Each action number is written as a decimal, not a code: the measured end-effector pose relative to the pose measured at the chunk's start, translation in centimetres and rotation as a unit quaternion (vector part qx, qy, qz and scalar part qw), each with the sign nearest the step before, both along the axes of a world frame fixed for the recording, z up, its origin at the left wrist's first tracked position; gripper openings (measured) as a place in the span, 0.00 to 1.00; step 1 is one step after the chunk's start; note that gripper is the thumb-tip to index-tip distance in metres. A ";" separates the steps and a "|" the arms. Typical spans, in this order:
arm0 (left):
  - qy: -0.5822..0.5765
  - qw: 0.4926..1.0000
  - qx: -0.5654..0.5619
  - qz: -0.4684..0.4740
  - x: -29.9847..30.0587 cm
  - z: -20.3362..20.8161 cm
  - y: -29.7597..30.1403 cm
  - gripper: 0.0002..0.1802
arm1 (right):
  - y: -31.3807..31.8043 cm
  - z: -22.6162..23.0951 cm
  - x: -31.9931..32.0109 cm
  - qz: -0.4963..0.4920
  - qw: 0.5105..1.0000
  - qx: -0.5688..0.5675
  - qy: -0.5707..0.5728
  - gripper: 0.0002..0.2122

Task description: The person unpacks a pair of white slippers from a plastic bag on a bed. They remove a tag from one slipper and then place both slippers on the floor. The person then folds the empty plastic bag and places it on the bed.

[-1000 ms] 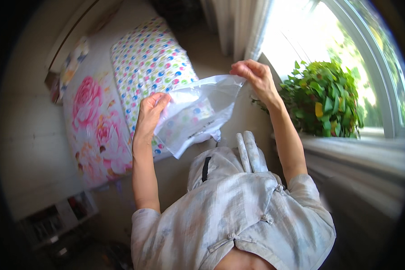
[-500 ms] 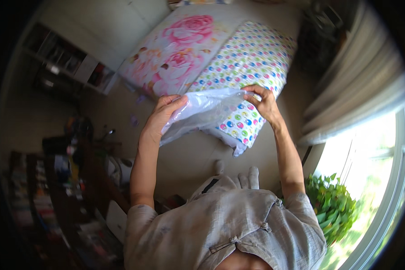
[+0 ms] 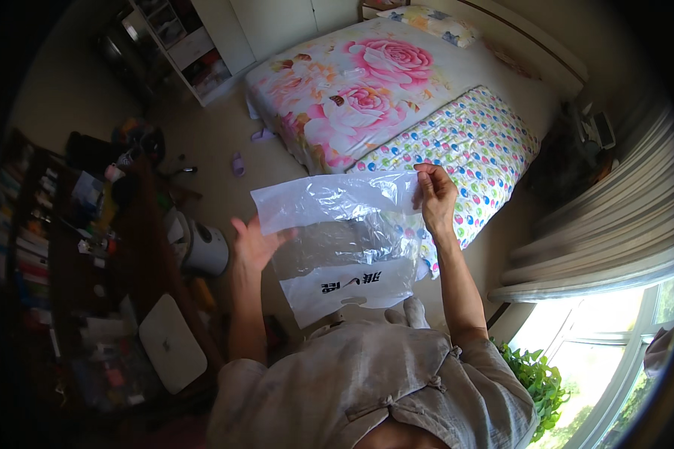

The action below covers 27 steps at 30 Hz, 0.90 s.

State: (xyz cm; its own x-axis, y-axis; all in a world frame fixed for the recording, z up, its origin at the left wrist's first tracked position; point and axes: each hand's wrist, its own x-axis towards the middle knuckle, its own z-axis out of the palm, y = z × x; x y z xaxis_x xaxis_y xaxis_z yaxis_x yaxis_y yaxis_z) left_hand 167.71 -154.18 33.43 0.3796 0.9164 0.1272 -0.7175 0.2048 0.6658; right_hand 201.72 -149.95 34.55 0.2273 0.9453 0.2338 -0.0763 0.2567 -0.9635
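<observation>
A plastic bag (image 3: 341,198), with white bands at both ends and a clear, crinkled middle, hangs spread out in front of my body. Its lower band carries dark printing and a handle cut-out. My right hand (image 3: 437,196) pinches the bag's upper right corner between thumb and fingers. At the bag's left edge, my left hand (image 3: 253,245) has its fingers apart, one of them showing through or against the clear plastic. No grip by the left hand is visible. Beyond the bag lies a folded quilt (image 3: 475,142) with a colourful dotted pattern.
The bed (image 3: 314,97) has a sheet with large pink flowers. A desk (image 3: 138,247) crowded with items, a silver laptop (image 3: 172,343) and a grey bin (image 3: 204,248) are at left. Purple slippers (image 3: 238,164) lie on the floor. A striped curtain (image 3: 606,217) and green plant (image 3: 535,385) are at right.
The bag has gone from bunched and gaping to spread flat and hanging. My left hand has come off its edge and lowered, fingers opening. My right hand still holds its corner. The view has shifted.
</observation>
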 end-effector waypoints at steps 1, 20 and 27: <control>0.094 0.995 0.027 -0.020 -2.1 -1.6 -0.4 0.47 | 0.7 0.2 -1.7 0.005 1.000 -0.003 0.002 0.06; 0.231 0.923 -0.145 0.270 -23.0 -9.7 6.8 0.13 | 12.1 -11.1 -24.0 0.325 0.911 -0.241 0.084 0.04; 0.360 0.796 -0.195 0.446 -25.9 -11.6 14.6 0.18 | 23.6 -11.2 -30.3 0.236 0.940 -0.243 -0.030 0.15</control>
State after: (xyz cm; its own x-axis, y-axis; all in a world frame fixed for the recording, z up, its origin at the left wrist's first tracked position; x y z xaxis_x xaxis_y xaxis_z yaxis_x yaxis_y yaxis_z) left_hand 141.85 -139.54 21.80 -0.5987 0.7785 -0.1884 -0.1547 0.1185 0.9808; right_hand 171.42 -126.38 23.34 -0.2433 0.9364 -0.2530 -0.0134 -0.2641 -0.9644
